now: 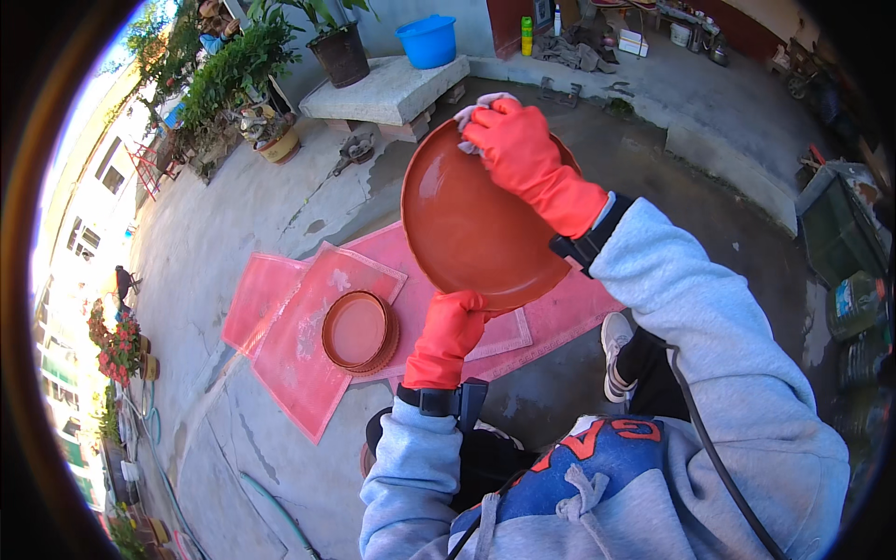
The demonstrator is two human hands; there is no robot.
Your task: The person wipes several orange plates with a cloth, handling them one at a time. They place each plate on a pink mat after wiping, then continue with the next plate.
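Note:
Both my hands wear red rubber gloves. My left hand grips the near rim of a large round terracotta-coloured plant saucer, which is tilted up above the ground. At the far rim, my right hand presses a greyish-pink cloth around the edge. A pale glossy patch shows on the saucer's inner face. Beneath and left of it, a stack of smaller round saucers rests on overlapping pink mats spread over the concrete.
A concrete slab on bricks bears a blue basin and a potted plant. A green hose lies at lower left. A low concrete step runs along the right, near a dark green container and plastic bottles.

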